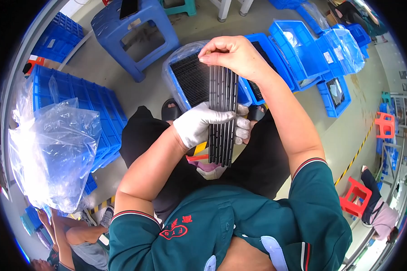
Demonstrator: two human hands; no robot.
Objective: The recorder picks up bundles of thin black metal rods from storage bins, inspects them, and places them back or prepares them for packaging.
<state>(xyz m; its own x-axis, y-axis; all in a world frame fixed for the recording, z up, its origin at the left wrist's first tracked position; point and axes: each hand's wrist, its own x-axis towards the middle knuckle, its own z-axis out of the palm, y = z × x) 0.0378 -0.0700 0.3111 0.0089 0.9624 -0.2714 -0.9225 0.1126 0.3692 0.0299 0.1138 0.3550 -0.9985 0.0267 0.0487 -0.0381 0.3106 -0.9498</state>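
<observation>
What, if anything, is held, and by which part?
Slim black rods, around their middle, in the white-gloved left grip; bare right grip: unclear.

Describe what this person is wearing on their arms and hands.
The left hand wears a whitish-grey fabric glove that covers the fingers and ends at the wrist; the right hand is bare. Both forearms are uncovered. The short dark green sleeves, left and right, end in bands with red and white stripes.
</observation>
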